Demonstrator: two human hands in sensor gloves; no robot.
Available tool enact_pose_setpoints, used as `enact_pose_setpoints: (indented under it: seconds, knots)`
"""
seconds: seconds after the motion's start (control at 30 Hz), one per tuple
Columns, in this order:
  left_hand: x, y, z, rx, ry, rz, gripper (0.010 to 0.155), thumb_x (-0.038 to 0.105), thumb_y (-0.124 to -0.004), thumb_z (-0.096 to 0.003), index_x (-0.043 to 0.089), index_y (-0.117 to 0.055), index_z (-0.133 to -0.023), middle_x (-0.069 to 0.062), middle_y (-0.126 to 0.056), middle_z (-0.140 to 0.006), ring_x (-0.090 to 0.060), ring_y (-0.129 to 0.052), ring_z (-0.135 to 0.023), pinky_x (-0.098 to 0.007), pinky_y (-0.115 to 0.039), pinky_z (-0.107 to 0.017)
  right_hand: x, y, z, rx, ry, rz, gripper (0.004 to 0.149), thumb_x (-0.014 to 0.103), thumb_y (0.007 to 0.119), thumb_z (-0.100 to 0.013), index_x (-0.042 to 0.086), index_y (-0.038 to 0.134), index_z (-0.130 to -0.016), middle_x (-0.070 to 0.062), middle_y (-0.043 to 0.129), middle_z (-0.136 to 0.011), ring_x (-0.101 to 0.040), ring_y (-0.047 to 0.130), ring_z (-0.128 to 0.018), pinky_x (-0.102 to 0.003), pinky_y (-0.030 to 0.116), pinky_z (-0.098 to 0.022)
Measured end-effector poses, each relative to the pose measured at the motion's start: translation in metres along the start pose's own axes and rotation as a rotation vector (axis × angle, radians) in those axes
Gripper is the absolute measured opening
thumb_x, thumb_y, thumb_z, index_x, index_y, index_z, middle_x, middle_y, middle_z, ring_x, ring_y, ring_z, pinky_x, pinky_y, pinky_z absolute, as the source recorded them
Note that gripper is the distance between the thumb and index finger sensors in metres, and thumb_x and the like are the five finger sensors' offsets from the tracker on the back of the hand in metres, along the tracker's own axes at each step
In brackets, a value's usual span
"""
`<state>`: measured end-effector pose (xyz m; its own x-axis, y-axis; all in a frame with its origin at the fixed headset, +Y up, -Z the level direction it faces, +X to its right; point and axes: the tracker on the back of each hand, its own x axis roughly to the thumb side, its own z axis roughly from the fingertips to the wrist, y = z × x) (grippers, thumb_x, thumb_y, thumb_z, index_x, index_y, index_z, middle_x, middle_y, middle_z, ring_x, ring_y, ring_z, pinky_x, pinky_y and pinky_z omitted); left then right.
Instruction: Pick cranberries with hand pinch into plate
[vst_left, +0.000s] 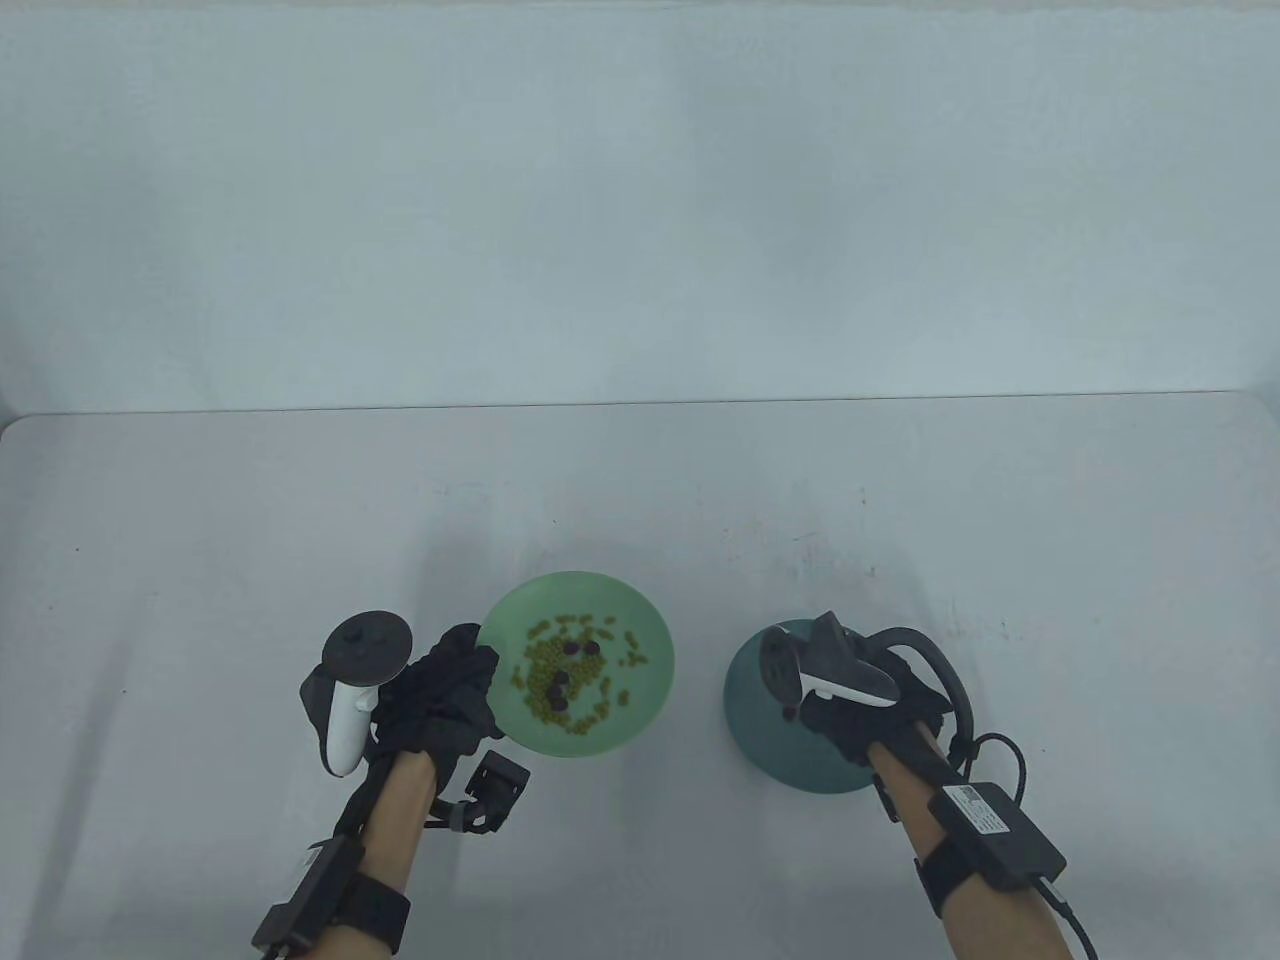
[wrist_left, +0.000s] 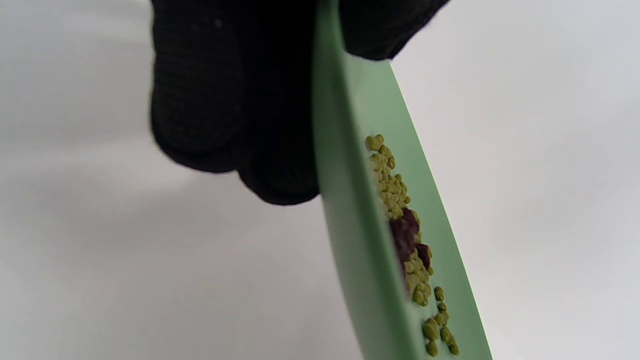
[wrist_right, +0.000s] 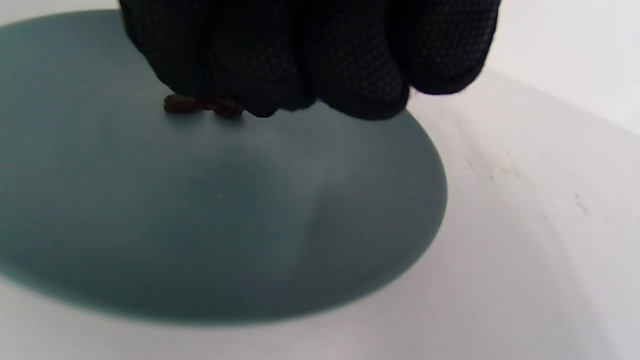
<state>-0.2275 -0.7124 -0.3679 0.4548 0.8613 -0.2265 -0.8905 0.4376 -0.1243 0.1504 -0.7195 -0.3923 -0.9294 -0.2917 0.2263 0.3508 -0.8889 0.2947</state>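
Cranberries (wrist_right: 202, 105) near teal plate (wrist_right: 300, 225) edge, left hand (vst_left: 440, 700) gripping green plate (vst_left: 640, 640) rim

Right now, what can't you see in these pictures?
- Right hand fingertips: the tracker covers them in the table view; the right wrist view doesn't show whether they pinch a cranberry.
- Cranberries on the dark plate: the fingers hide part, so no count.
- Cranberries in the green plate: too small among the peas to count.
- Left hand grip on the rim: blurred.
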Motion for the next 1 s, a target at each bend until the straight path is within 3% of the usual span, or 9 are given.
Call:
enact_pose_setpoints:
  seconds: [0.23,0.53,0.7,1.0]
  knots:
    - [0.000,0.000,0.000,-0.001,0.000,-0.001,0.052,0.021,-0.066,-0.0589,-0.003,-0.055,-0.105,-0.019,-0.085,-0.083,-0.024,-0.109,-0.048,-0.031,-0.096,-0.036,0.001,0.008,-0.004,0.036,-0.005,-0.007,0.045,0.050,0.078,-0.050,0.023,0.086,-0.085,0.013,0.094,-0.052,-0.009,0.097,-0.047,-0.041,0.085,-0.054]
    - [0.000,0.001,0.000,-0.001,0.001,-0.002,0.052,0.021,-0.066,-0.0588,-0.003,-0.055,-0.105,-0.019,-0.085,-0.083,-0.024,-0.109,-0.048,-0.031,-0.096,-0.036,-0.003,-0.005,0.001,0.028,-0.003,-0.019,0.050,0.053,0.076,-0.050,0.022,0.085,-0.088,0.011,0.095,-0.055,-0.011,0.097,-0.049,-0.043,0.084,-0.054]
    - [0.000,0.000,0.000,-0.001,0.000,-0.003,0.053,0.021,-0.066,-0.0588,-0.003,-0.055,-0.105,-0.019,-0.085,-0.083,-0.024,-0.109,-0.048,-0.031,-0.096,-0.036,-0.007,-0.032,0.011,-0.034,-0.001,0.011,0.049,0.053,0.076,-0.050,0.023,0.085,-0.087,0.011,0.095,-0.055,-0.010,0.097,-0.049,-0.043,0.084,-0.054]
    - [0.001,-0.001,0.000,-0.005,-0.002,-0.005,0.053,0.021,-0.066,-0.0589,-0.003,-0.055,-0.105,-0.019,-0.085,-0.082,-0.024,-0.109,-0.048,-0.031,-0.096,-0.036,0.005,-0.103,0.037,-0.216,-0.051,0.043,0.048,0.052,0.076,-0.050,0.023,0.085,-0.087,0.011,0.095,-0.055,-0.010,0.098,-0.049,-0.043,0.084,-0.054]
